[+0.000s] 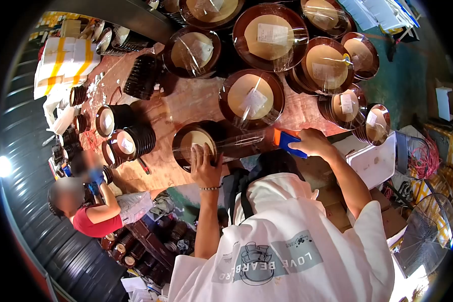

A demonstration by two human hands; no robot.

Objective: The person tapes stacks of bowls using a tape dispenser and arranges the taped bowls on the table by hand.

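Observation:
My left hand (205,163) lies with fingers spread on a round cardboard disc (196,140) that tops a stack of dark brown plates (178,151) at the table's near edge. My right hand (314,145) grips a blue and orange tape dispenser (290,143) to the right. A strip of clear tape (244,140) stretches between the stack and the dispenser. Just beyond stands another brown stack (226,108), with a cardboard disc, a paper label and clear tape over its top. How far my left thumb wraps round the stack's side is hard to make out.
Several taped plate stacks (270,38) crowd the far side of the wooden table (181,100). Unwrapped stacks (128,143) stand at left, near a co-worker in a red shirt (98,221). A white crate (370,163) and a fan (424,234) are at right.

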